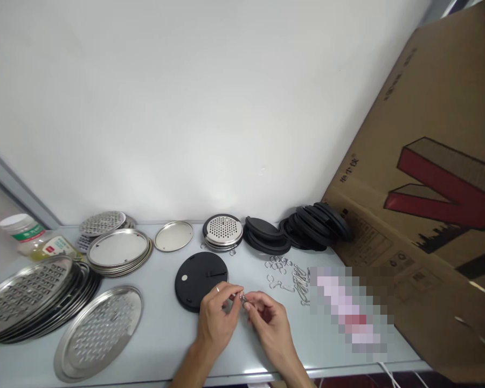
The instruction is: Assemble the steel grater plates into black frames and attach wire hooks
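Observation:
My left hand [219,312] and my right hand [271,322] meet at the fingertips over the front middle of the table. Each pinches a small shiny metal piece [243,297], mostly covered by the fingers, so its exact shape cannot be made out. Just behind my left hand lies a round black disc [198,277] with a white dot and a slot; the hand overlaps its right edge. Loose metal rings [278,262] and wire clips [301,283] are scattered to the right, beyond my right hand.
A round grater [224,229] tops a small stack at the back. Black discs [317,226] are piled beside a large cardboard box [428,178] on the right. Leftward are metal plates [119,247], a grater plate [101,328], stacked graters [28,293] and a jar [22,229].

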Tool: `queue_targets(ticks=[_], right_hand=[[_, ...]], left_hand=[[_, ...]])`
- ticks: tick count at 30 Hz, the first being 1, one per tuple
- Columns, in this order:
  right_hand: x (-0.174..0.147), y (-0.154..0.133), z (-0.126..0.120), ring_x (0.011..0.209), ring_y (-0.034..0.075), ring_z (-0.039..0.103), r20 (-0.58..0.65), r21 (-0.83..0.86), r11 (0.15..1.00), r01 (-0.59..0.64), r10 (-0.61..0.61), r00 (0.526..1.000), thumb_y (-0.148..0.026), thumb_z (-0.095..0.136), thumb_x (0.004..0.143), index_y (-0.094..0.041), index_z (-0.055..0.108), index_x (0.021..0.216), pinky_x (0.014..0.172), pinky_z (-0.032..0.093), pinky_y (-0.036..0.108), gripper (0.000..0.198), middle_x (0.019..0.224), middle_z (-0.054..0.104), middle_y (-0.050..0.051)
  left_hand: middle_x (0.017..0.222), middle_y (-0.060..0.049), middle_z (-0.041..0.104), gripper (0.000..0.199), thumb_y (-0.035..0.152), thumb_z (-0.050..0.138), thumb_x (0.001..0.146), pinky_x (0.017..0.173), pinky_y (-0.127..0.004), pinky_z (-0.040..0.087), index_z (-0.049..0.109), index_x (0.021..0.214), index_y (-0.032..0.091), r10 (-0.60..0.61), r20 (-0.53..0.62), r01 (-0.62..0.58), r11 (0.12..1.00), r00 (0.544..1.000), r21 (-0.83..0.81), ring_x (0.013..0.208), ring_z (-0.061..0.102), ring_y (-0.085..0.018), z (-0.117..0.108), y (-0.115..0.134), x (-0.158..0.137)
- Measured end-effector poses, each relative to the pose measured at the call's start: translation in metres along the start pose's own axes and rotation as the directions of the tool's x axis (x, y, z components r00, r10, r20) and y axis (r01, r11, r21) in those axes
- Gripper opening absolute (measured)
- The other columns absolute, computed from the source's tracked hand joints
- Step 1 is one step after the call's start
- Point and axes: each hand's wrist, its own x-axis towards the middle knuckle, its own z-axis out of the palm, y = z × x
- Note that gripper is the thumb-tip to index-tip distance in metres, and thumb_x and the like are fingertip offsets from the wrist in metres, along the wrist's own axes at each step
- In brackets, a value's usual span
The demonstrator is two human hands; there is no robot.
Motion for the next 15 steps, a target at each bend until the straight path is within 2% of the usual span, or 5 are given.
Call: queue_targets(ticks=[3, 7, 15], right_hand=[[-0.0023, 0.0027, 0.0004, 0.061, 0.013, 0.049, -0.017, -0.073, 0.997, 0.023, -0.024, 1.0, -0.044, 0.07, 0.086, -0.018, 0.071, 0.09, 0.057, 0.04, 0.025, 0.026, 0.068, 0.061, 0.001], [-0.0041, 0.0028, -0.0025, 0.058, 0.013, 0.044, -0.073, -0.089, 0.996, 0.02, -0.027, 0.997, -0.046, 0.069, 0.086, -0.018, 0.067, 0.084, 0.055, 0.037, 0.025, 0.028, 0.064, 0.056, -0.001], [-0.007, 0.0023, -0.0023, 0.059, 0.013, 0.044, -0.077, -0.133, 0.991, 0.016, -0.026, 0.997, -0.046, 0.07, 0.084, -0.018, 0.064, 0.079, 0.055, 0.036, 0.025, 0.03, 0.064, 0.056, 0.0]], left_hand=[[0.082, -0.002, 0.07, 0.018, 0.015, 0.057, 0.09, 0.063, -0.02, 0.051, 0.072, 0.097, 0.023, 0.011, -0.02, -0.011, 1.0, 1.0, 0.005, 0.074, 0.065, -0.012, 0.0014, -0.002, -0.0029], [0.081, -0.002, 0.07, 0.016, 0.015, 0.06, 0.089, 0.067, -0.021, 0.053, 0.073, 0.096, 0.022, 0.01, -0.043, -0.01, 1.0, 0.999, -0.007, 0.072, 0.066, -0.012, 0.0023, -0.002, -0.0069], [0.073, 0.001, 0.07, 0.013, 0.012, 0.062, 0.083, 0.06, -0.019, 0.052, 0.071, 0.086, 0.021, -0.012, -0.067, 0.01, 1.0, 0.998, -0.026, 0.062, 0.065, -0.01, -0.0014, 0.0034, -0.0066]])
